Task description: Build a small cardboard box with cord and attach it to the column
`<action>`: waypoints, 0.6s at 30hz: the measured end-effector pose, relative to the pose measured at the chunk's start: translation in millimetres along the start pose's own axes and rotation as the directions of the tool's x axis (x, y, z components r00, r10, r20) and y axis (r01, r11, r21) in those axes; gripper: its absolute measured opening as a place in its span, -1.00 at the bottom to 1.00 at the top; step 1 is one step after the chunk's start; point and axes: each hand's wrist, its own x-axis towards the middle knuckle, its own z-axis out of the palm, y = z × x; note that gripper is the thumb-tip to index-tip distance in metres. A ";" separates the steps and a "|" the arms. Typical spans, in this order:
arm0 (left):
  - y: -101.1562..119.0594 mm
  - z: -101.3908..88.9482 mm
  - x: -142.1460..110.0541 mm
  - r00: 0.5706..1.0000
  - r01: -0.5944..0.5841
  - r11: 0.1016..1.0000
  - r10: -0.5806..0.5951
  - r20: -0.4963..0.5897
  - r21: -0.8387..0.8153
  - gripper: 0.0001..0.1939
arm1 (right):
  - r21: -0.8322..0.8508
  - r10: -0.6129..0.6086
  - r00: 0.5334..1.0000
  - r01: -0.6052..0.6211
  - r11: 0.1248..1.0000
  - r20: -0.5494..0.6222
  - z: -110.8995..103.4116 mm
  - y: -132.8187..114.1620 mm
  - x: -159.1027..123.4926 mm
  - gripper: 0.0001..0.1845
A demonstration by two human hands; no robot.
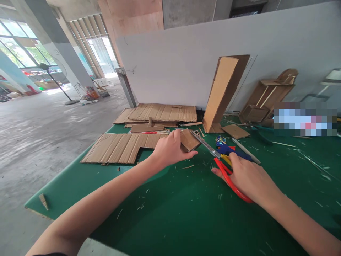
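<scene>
Two red-handled scissors [230,183] loops sit in my right hand [249,176], fingers closed around them, blades beside the small cardboard piece [190,140] pinched in my left hand [170,149] above the green table [160,220]. The card looks light and stiff, likely to crease if squeezed; its edge is the best hold. The scissors seem firm, best gripped by the loops.

- The scissors [238,191] had red handles and silver blades.
- The small cardboard piece [189,140] was brown.
- The big cardboard sheet [112,147] was tan and striped.
- The table [183,202] was green with pale flecks.
- The panel [176,67] was pale grey.
- The floor [34,131] was grey.
</scene>
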 end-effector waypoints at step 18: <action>3.6 4.2 -2.7 1.000 -0.027 1.000 0.027 -0.005 -0.008 -0.13 | -0.124 0.001 1.000 -0.003 0.992 -0.019 1.9 1.1 0.2 -0.52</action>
